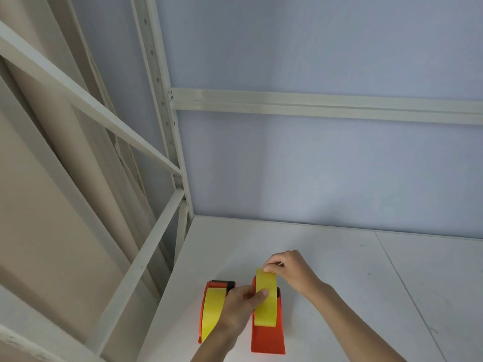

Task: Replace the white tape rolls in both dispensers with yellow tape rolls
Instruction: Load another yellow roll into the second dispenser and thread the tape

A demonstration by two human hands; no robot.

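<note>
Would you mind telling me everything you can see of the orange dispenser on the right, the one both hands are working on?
The right dispenser is bright orange, plastic by its look, standing upright on the white tabletop with its flat, flared end toward the camera. A yellow tape roll sits in it. The left hand presses its thumb on the roll, while the right hand pinches the tape's free end above the far end. It stands close beside the left dispenser, which also holds yellow tape.

Head-worn camera looks forward and down, close over the white table (339,283).
</note>
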